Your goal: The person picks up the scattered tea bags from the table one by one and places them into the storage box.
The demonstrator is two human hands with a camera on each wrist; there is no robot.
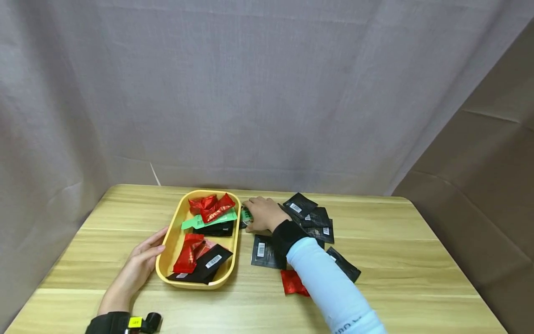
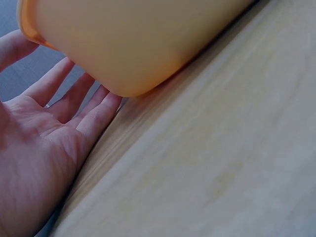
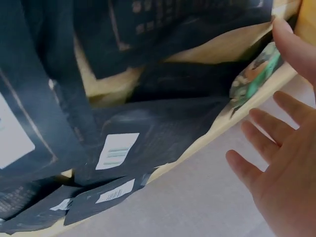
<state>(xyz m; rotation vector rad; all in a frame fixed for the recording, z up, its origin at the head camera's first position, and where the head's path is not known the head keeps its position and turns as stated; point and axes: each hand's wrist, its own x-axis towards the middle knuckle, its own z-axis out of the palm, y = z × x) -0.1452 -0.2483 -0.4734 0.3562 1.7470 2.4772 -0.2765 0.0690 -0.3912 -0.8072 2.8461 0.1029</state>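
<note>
My left hand (image 1: 141,260) rests against the left side of a yellow tray (image 1: 162,266), its fingers nearly straight along the wall in the left wrist view. Inside the tray lie red packets (image 1: 185,253), a green packet (image 1: 208,220) and black packets (image 1: 213,262). Just right of the tray, my right hand (image 1: 265,214) reaches over a small patterned packet with green (image 3: 256,79). Its thumb and spread fingers lie around that packet in the right wrist view, without a visible pinch. Black sachets with white barcode labels (image 3: 143,131) are close by, partly under my forearm.
More black sachets (image 1: 300,205) overlap on the wooden table (image 1: 400,260), with a single one (image 1: 344,264) farther right. A red packet (image 1: 293,282) is partly covered by my right sleeve. Grey cloth (image 1: 250,93) hangs behind the table's back edge.
</note>
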